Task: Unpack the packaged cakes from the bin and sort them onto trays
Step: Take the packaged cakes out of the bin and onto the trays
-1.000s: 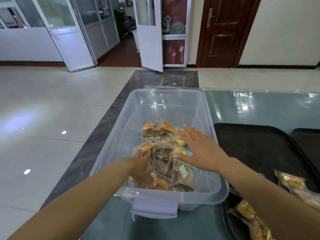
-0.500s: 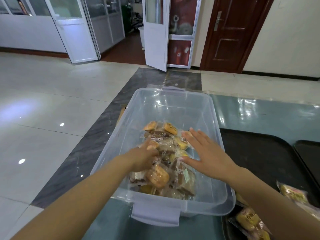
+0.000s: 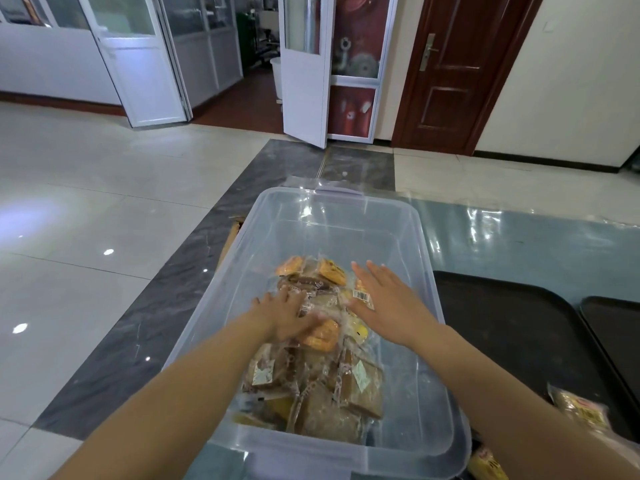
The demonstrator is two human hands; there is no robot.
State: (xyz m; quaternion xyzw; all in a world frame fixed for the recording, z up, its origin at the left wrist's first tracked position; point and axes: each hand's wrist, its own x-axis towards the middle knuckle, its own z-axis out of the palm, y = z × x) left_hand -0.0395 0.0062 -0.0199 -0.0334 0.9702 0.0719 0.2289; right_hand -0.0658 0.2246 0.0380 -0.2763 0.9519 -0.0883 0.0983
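Bin [image 3: 426, 258] as landmark. Packaged cakes [image 3: 322, 382] piled inside bin, toward near end; far end bare. Left hand [image 3: 287, 315] on pile, left of centre; right hand [image 3: 388, 303] on pile, right side. Tray [image 3: 502, 327] just right of bin; second tray [image 3: 616, 327] further right. Wrapped cake [image 3: 581, 408] on near right part of first tray. Door [image 3: 460, 64] well behind bin.

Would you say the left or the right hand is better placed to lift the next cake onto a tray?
Probably the right hand: it rests open on the cakes and is nearer the black tray.
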